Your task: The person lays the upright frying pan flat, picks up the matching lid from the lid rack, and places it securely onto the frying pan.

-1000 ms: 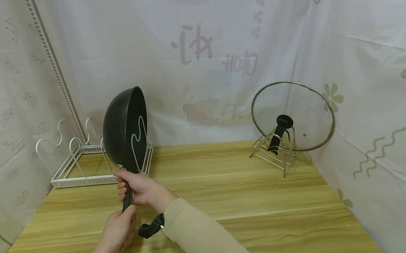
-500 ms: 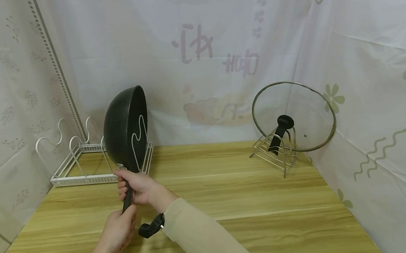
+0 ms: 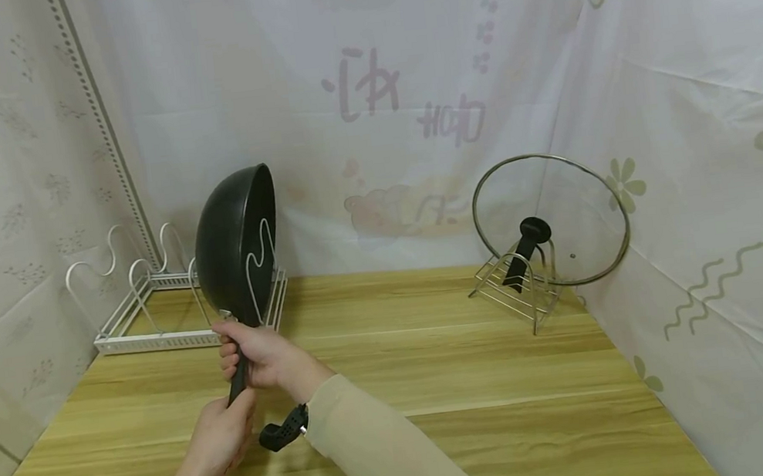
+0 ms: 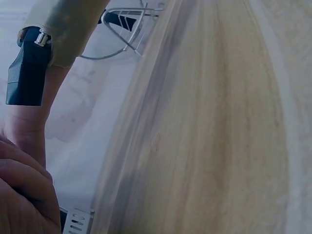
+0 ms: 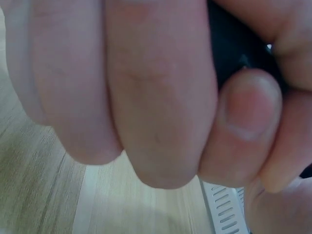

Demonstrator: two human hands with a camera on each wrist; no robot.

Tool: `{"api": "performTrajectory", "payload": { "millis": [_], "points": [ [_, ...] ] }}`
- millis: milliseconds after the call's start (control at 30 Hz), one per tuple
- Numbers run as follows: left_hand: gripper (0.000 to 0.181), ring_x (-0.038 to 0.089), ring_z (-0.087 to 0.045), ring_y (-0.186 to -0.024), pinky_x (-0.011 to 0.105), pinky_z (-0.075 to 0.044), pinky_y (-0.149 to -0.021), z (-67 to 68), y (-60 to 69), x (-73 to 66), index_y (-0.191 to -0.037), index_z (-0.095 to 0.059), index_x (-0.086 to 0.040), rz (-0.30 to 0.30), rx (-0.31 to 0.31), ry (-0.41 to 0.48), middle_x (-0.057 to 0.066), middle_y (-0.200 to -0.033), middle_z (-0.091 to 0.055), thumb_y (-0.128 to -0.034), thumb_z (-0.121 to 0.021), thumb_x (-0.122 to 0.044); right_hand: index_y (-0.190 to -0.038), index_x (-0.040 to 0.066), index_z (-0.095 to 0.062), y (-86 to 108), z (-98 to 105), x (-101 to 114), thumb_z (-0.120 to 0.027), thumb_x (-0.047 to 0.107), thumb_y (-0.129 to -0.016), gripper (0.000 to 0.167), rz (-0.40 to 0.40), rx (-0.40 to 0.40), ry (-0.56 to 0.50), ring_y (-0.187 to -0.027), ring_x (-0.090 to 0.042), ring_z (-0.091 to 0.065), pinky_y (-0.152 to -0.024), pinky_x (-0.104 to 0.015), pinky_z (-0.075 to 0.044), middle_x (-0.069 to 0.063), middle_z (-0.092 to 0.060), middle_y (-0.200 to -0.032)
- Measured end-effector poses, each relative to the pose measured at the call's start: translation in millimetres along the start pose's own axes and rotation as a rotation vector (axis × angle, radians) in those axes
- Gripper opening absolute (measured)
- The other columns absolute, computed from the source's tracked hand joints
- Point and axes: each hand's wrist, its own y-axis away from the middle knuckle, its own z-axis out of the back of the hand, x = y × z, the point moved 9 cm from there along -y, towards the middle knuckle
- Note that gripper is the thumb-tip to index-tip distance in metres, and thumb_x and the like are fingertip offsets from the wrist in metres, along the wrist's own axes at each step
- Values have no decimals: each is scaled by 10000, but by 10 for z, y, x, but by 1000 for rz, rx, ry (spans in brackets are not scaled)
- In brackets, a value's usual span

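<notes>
Both my left grip (image 3: 224, 434) and my right grip (image 3: 264, 353) are clasping the handle (image 3: 238, 385), the right one sitting nearer the black pan (image 3: 220, 243). At eleven o'clock from me, that pan is standing on edge between the loops of the white rack (image 3: 155, 341), its hollow side facing three o'clock. Toward one o'clock, the glass lid (image 3: 584, 209) is leaning in the wire stand (image 3: 533, 303) on the wooden surface (image 3: 457, 424).

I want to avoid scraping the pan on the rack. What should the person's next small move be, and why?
Probably a small, straight lift of the pan. The right hand grips the handle near the pan and the left hand grips it lower; a wire divider of the rack stands across the pan's open side, so a sideways move might scrape.
</notes>
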Motion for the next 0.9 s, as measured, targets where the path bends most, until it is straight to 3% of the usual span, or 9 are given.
{"api": "performTrajectory", "payload": {
  "millis": [900],
  "points": [
    [449, 65, -307, -372, 228, -269, -365, 20, 41, -71, -594, -419, -183, -24, -24, -28, -110, -476, -354, -1033, -511, -169, -679, 226, -413, 51, -65, 53, -549, 323, -1143, 493, 12, -2, 23, -534, -12, -317, -548, -170, -326, 121, -337, -652]
  ]
}}
